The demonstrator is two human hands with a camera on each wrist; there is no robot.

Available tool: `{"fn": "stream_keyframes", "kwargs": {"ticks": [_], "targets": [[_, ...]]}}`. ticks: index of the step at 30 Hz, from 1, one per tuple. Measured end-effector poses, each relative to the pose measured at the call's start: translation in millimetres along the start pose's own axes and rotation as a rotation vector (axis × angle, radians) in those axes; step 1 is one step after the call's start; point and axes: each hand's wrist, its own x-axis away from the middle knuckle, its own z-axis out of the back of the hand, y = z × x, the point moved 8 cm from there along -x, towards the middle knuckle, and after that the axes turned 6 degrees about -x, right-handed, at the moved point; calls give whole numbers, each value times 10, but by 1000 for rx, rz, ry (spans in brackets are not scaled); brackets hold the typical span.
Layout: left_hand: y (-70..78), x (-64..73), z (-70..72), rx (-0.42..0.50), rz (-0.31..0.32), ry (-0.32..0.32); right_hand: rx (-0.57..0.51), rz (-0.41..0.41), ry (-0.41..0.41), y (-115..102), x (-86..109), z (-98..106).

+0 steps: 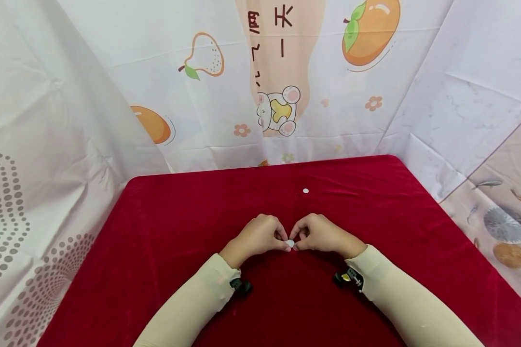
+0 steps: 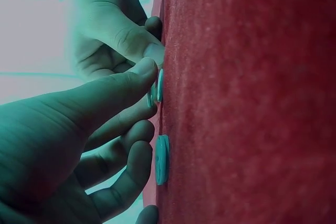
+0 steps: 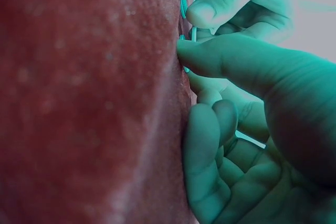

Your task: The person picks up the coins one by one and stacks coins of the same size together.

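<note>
Over the table, my left hand (image 1: 262, 235) and right hand (image 1: 320, 233) meet fingertip to fingertip at a small white round disc (image 1: 290, 243). Thumb and forefinger of the left hand pinch a thin disc (image 2: 150, 97). Right beside it, a second disc (image 2: 160, 85) stands close to the cloth. The right thumb (image 3: 202, 59) covers most of a disc there, with the forefinger curled below, so that hand seems to pinch it too. Another disc (image 2: 162, 160) lies on the cloth near the left fingers. The discs' exact kind cannot be made out.
Red cloth (image 1: 191, 207) covers the table. Farther back lies a lone white disc (image 1: 306, 191). A printed curtain (image 1: 226, 96) hangs behind the table's far edge, with more curtains at both sides. Dark wrist cameras sit under both sleeves (image 1: 199, 294).
</note>
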Motion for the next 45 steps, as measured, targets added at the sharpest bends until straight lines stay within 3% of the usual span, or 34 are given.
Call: {"fn": "stream_keyframes", "kwargs": {"ticks": [13,25,45], "targets": [[0,-15,-11,-32,11,2,-10,-1,-2,-9,12,11],[-40,-10,-3,-10,-9,-35,-8,4,-9,-27,6,2],[-52,-12,-18,14,-5,-39,-27,-37,-6,19,6,-10]]}}
